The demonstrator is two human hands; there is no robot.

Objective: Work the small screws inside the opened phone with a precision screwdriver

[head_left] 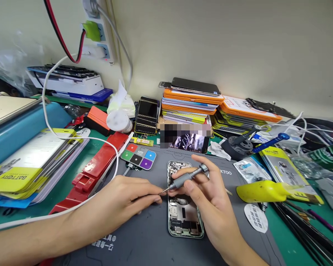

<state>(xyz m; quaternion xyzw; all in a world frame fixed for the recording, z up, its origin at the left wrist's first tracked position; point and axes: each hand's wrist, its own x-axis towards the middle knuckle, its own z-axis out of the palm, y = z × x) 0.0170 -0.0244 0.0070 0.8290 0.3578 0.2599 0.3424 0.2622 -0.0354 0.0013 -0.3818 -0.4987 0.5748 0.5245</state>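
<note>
In my right hand [211, 199] is a grey precision screwdriver [183, 180], held slantwise with its thin tip pointing left. My left hand [130, 194] reaches in from the left, thumb and forefinger pinched right at that tip. Whatever may be between those fingertips is too small to make out. Beneath the screwdriver lies an opened smartphone [173, 211] without its screen, its inner metal plates and parts exposed. My right hand covers part of its right side. The phone rests on a grey work mat [144, 240].
A magnetic pad with coloured squares [138, 156] and a red tool [91, 170] lie left. Battery packages [30, 159] are stacked far left. Behind stand a lit phone [188, 143] and orange-edged boxes [192, 96]. A yellow bottle [255, 191] lies right. A white cable [86, 138] crosses the left side.
</note>
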